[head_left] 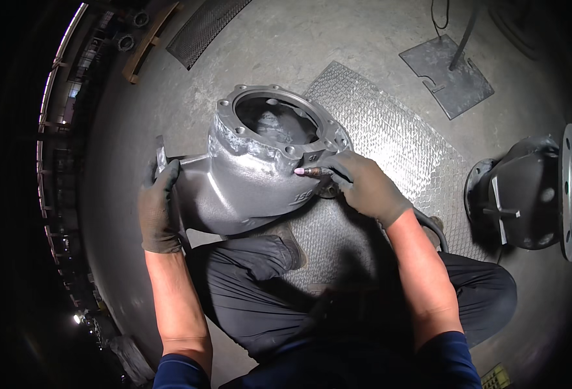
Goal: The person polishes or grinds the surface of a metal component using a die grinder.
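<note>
A grey cast-metal valve body (pixel 253 188) stands before me, its round bolt-holed flange facing up and its hollow inside showing. Pale rough patches run along the neck under that flange. My gloved left hand (pixel 160 207) is closed on the edge of the casting's left end flange. In my gloved right hand (pixel 370 187) is a slim die grinder (pixel 314 172) with a pink stone tip. The tip is at the casting's wall, just below the upper flange; whether it touches I cannot tell. My right fingers partly hide the grinder's body.
Under the casting lies a textured metal floor plate (pixel 390 129). A second dark flanged casting (pixel 532 194) lies at the right. Farther back are a flat steel base plate with a post (pixel 447 76) and a dark mesh mat (pixel 205 29). A black hose (pixel 434 227) runs by my right forearm.
</note>
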The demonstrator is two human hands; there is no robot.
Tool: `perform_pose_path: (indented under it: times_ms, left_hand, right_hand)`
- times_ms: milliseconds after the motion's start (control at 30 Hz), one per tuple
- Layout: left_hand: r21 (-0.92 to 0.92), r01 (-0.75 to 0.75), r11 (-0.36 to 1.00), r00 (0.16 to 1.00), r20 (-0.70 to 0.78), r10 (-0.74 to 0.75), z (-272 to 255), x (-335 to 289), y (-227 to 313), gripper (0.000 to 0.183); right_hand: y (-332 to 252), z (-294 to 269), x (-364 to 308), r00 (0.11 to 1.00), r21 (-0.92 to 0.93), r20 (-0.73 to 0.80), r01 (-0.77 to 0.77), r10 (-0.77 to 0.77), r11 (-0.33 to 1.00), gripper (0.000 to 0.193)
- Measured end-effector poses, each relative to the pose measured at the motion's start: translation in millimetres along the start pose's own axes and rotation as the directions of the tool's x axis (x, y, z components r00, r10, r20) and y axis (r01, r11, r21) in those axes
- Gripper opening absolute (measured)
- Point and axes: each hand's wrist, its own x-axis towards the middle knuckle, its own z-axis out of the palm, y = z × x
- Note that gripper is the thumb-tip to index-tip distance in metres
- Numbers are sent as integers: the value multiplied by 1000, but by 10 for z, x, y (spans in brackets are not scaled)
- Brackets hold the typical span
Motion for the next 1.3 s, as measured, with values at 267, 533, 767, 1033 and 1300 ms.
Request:
perform_pose_path:
  times_ms: [267, 533, 767, 1033, 1300]
  left_hand:
    - [-27, -37, 999, 999, 27, 38, -47, 36, -67, 59]
    - [-3, -23, 1000, 1000, 20, 23, -105, 65, -72, 59]
    - [8, -43, 999, 999, 9, 43, -51, 46, -73, 50]
    - [13, -57, 998, 998, 13, 57, -31, 14, -64, 47]
    - [190, -260, 947, 964, 108, 243, -126, -72, -211, 70]
  right_hand:
    - [-143, 38, 4, 1000, 60, -5, 19, -18, 998, 37]
    - [-289, -11, -11, 1000, 68, 2, 12, -12, 998, 33]
    - [-295, -21, -13, 999, 32, 43, -12, 11, 999, 31]
    - [-345, 39, -64, 999, 27, 34, -26, 25, 999, 31]
    - [169, 309, -601, 899, 284, -231, -302, 371, 910, 34]
